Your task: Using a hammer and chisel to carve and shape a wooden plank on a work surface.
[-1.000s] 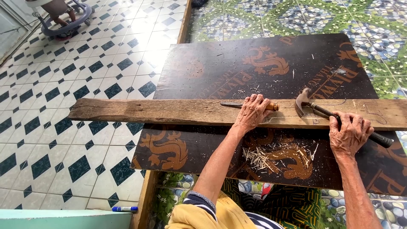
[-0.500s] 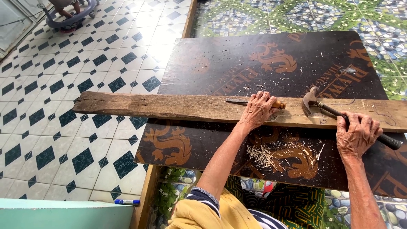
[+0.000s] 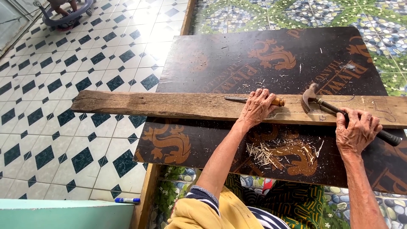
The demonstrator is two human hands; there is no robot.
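A long weathered wooden plank [image 3: 169, 104] lies across a dark printed plywood sheet [image 3: 237, 59]. My left hand [image 3: 257, 106] grips a chisel [image 3: 237, 99] that lies flat on the plank, its metal blade pointing left and its yellow wooden handle end showing at the right of my fingers. My right hand [image 3: 357, 130] is closed around the black handle of a claw hammer [image 3: 316, 99], whose metal head rests on the plank just right of the chisel. Pencil lines mark the plank near the hammer.
Wood chips [image 3: 271, 152] lie on the plywood below the plank. A blue and white tiled floor [image 3: 51, 127] spreads to the left, with a marker pen [image 3: 126, 200] near the bottom. A wheeled baby walker [image 3: 70, 12] stands at top left. A pebble-patterned mat [image 3: 296, 10] is beyond the plywood.
Both hands keep their hold on the chisel and the hammer and stay on the plank. The view has shifted slightly; the hammer head sits a little lower on the plank.
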